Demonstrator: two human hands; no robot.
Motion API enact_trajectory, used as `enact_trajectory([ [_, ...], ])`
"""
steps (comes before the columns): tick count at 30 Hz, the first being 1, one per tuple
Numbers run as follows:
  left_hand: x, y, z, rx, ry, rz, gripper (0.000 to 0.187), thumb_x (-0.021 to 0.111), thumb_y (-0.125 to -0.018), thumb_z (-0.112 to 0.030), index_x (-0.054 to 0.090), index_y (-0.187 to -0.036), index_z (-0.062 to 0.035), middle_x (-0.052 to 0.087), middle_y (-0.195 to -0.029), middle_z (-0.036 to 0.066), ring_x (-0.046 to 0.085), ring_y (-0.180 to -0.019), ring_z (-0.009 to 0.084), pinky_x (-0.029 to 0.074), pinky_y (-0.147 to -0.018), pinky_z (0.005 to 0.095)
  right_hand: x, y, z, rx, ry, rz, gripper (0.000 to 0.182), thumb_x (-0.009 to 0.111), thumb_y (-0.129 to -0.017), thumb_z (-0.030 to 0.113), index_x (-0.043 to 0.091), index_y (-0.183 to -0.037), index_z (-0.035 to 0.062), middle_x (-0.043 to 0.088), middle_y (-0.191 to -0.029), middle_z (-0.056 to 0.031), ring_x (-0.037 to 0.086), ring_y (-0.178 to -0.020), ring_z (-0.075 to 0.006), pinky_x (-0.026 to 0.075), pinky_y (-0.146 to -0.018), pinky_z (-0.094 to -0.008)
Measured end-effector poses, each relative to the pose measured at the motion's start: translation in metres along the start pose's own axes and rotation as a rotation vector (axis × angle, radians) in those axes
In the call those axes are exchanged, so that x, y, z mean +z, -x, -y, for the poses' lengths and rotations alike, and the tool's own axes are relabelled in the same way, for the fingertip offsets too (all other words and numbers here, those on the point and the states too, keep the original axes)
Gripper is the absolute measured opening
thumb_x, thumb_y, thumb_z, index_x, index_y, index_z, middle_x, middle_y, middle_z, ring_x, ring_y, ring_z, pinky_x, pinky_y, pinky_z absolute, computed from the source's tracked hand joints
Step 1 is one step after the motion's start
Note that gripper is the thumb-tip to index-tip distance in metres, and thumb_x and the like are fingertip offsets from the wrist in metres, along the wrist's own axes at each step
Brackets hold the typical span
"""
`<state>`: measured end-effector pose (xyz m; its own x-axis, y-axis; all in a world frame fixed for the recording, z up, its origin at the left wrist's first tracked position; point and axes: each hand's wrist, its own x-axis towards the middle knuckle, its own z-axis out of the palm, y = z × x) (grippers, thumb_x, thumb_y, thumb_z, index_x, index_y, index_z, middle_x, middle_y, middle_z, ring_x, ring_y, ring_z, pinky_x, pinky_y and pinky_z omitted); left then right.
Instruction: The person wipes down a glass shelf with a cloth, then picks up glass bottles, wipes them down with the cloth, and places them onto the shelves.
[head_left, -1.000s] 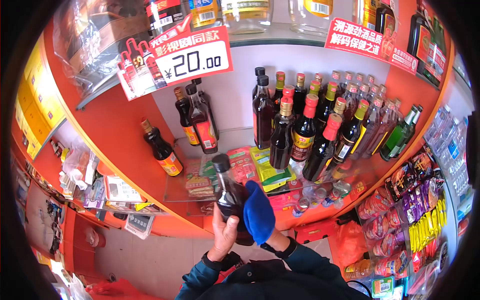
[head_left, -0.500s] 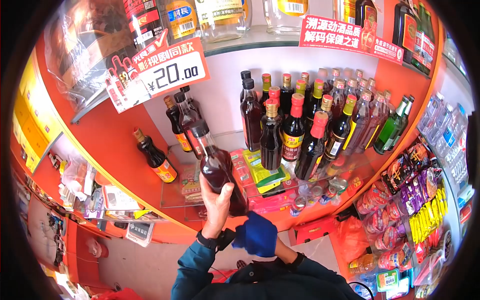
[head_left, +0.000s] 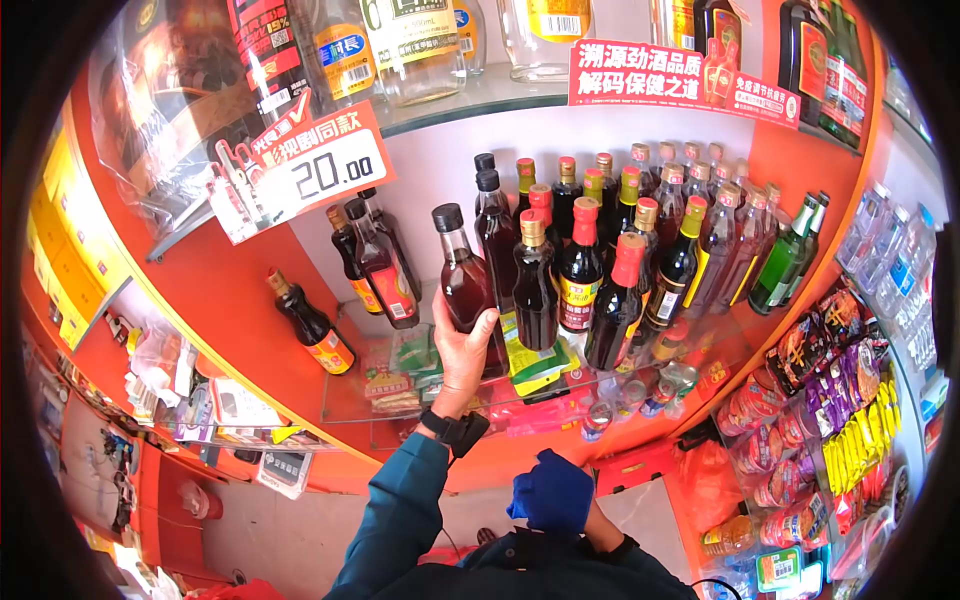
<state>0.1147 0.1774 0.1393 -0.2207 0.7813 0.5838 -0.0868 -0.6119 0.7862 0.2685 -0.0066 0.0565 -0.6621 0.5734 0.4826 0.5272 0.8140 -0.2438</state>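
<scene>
My left hand [head_left: 464,350] is wrapped round the lower part of a glass bottle [head_left: 468,285] with dark red liquid and a black cap. The bottle stands almost upright at the glass shelf, left of the grouped bottles; whether its base touches the shelf is hidden. A bunched blue cloth [head_left: 556,492] covers my right hand, low in front of my body and apart from the bottles; its fingers are hidden. Close to the held bottle are a dark sauce bottle [head_left: 536,290] with a gold cap and another black-capped bottle [head_left: 494,235].
Several sauce bottles [head_left: 580,275] crowd the glass shelf, with green bottles [head_left: 785,255] at its right end. Three bottles stand left, near a lone sauce bottle [head_left: 308,325]. Below lie packets [head_left: 537,362]. A price sign [head_left: 305,172] hangs from the upper shelf.
My left hand has carried the bottle rightward and in toward the grouped bottles, setting it more upright. My right hand with the blue cloth has moved right and down, away from the bottle.
</scene>
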Motion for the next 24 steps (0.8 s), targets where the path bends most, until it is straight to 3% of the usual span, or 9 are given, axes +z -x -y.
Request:
enact_trajectory([
  [7,0.008,-0.007,0.028,0.037,-0.026,-0.037,0.077,0.081,-0.077,-0.024,0.036,-0.136,-0.0013,0.059,-0.119,0.011,0.055,-0.106,0.0164,0.042,-0.097,0.0312,-0.001,0.007,-0.007,0.136,-0.058,0.056,0.011,0.067,-0.060,0.016,0.061,-0.070,0.0173,0.058,-0.074,-0.0015,0.056,-0.070,-0.0248,0.047,-0.073,-0.0376],
  [14,0.013,-0.010,0.035,0.048,-0.006,-0.023,0.081,0.082,-0.076,-0.023,0.033,-0.138,-0.0034,0.055,-0.125,0.013,0.052,-0.112,0.0195,0.042,-0.099,0.0331,-0.015,0.001,-0.008,0.114,-0.052,0.150,0.014,0.067,-0.063,0.020,0.065,-0.076,0.0193,0.059,-0.075,-0.0016,0.058,-0.073,-0.0234,0.047,-0.079,-0.0404],
  [17,0.015,-0.011,0.035,0.054,-0.013,-0.024,0.083,0.082,-0.076,-0.025,0.033,-0.138,-0.0027,0.053,-0.126,0.013,0.051,-0.114,0.0207,0.041,-0.100,0.0341,0.003,0.009,-0.012,0.298,0.022,0.050,0.013,0.066,-0.064,0.022,0.068,-0.077,0.0227,0.059,-0.074,-0.0003,0.058,-0.067,-0.0201,0.044,-0.078,-0.0407],
  [20,0.014,-0.012,0.042,0.054,-0.039,-0.015,0.080,0.080,-0.078,-0.022,0.031,-0.139,-0.0054,0.051,-0.127,0.009,0.050,-0.115,0.0173,0.039,-0.101,0.0323,-0.028,-0.009,-0.006,0.095,-0.021,0.126,0.013,0.066,-0.063,0.023,0.069,-0.076,0.0248,0.059,-0.074,0.0012,0.058,-0.064,-0.0188,0.042,-0.072,-0.0400],
  [24,0.012,-0.010,0.041,0.060,-0.083,0.040,0.085,0.081,-0.077,-0.020,0.027,-0.141,-0.0042,0.050,-0.129,0.010,0.050,-0.116,0.0181,0.039,-0.101,0.0326,-0.030,-0.013,-0.004,0.057,-0.026,0.081,0.013,0.066,-0.063,0.024,0.069,-0.075,0.0249,0.060,-0.074,0.0013,0.058,-0.062,-0.0195,0.041,-0.069,-0.0402],
])
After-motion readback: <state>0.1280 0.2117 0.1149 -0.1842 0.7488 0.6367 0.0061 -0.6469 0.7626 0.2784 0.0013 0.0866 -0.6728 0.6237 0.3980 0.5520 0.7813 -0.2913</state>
